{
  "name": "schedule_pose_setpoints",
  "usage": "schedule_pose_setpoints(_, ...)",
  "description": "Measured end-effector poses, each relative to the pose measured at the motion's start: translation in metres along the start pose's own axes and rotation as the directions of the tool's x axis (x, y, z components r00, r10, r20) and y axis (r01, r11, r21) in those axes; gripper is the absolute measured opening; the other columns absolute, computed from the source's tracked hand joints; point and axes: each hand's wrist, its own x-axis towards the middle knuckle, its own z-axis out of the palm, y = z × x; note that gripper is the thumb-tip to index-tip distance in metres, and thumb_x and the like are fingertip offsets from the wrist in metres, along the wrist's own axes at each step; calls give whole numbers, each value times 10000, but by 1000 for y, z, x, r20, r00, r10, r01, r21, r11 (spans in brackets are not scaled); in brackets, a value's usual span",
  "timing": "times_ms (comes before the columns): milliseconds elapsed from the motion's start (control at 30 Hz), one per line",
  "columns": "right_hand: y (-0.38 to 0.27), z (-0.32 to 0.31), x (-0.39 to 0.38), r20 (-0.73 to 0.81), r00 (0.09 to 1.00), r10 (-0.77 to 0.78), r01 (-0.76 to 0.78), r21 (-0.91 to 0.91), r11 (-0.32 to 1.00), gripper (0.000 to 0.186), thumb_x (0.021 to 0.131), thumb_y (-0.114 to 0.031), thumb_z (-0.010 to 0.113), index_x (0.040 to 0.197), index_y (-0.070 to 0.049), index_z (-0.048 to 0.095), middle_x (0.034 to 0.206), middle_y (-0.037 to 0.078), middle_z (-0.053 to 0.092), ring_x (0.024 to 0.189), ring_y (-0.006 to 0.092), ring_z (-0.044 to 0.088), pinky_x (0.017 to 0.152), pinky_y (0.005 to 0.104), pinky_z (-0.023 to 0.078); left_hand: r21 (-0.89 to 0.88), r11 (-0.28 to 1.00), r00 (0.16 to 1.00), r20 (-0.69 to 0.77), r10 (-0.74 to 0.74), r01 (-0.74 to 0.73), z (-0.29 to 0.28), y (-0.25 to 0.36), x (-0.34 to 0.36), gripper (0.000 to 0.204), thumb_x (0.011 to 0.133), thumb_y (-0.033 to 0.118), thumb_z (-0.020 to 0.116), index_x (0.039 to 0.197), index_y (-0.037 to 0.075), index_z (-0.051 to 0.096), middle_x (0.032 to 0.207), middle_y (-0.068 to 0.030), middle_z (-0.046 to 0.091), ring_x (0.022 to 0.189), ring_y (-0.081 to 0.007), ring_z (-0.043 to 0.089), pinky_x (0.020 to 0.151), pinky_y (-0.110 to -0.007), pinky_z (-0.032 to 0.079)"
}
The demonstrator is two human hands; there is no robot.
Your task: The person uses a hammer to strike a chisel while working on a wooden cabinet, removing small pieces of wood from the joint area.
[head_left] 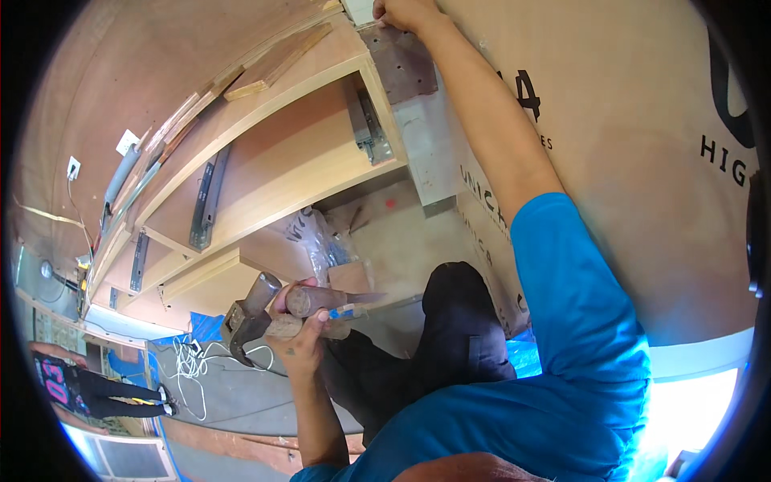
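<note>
My left hand (303, 341) is closed around a claw hammer (250, 309) and a chisel (307, 302) with a worn wooden handle. The chisel's blade points right, away from the hammer's metal head. A small blue item shows beside the fingers, too small to name. At the top edge, my right arm stretches far out, and my right hand (408, 14) has its fingers bent together by the end of a wooden cabinet frame (273, 112). What they pinch, if anything, cannot be made out. Just below them is a brown plate with holes (399, 64).
Metal drawer slides (210, 197) are fixed inside the cabinet. Loose wood strips (277, 64) lie on its top. A large printed board (626, 161) stands at my right. White cable (193, 365) is coiled on the floor, and another person (96, 386) stands at the far left.
</note>
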Motion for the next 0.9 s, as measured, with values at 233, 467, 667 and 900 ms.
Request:
schedule_pose_setpoints(233, 0, 22, 13, -55, 998, -29, 37, 149, 988, 152, 879, -130, 754, 1005, -79, 823, 952, 186, 796, 843, 325, 758, 793, 435, 586, 50, 998, 999, -20, 46, -45, -2, -8, -1, 656, 720, 113, 909, 1277, -102, 638, 1201, -202, 718, 957, -231, 715, 860, -366, 598)
schedule_pose_setpoints(467, -4, -14, 30, 1, 983, -183, 162, 463, 872, 223, 933, -174, 725, 1079, -21, 796, 1049, 217, 786, 972, 382, 750, 863, 469, 585, 53, 995, 997, 11, -80, 80, 5, -1, -5, 657, 713, 112, 915, 1273, -103, 646, 1191, -195, 724, 940, -222, 711, 838, -353, 592)
schedule_pose_setpoints(667, 13, 11, 16, -83, 996, -22, -6, -329, 944, 226, 889, -46, 684, 1079, -24, 806, 1123, 254, 767, 1088, 405, 738, 953, 493, 586, -8, 1000, 1000, 20, -23, 23, 7, -9, -7, 656, 723, 82, 898, 1301, -98, 643, 1222, -203, 723, 1024, -230, 707, 893, -357, 587)
schedule_pose_setpoints(900, -13, 20, 29, 98, 994, 52, -6, -425, 905, 241, 770, -93, 880, 986, -3, 823, 1084, 240, 781, 1010, 394, 761, 875, 491, 612, -33, 997, 997, 50, -65, 66, -14, -14, -18, 650, 725, 9, 882, 1316, -86, 628, 1238, -206, 713, 1092, -251, 697, 966, -390, 583)
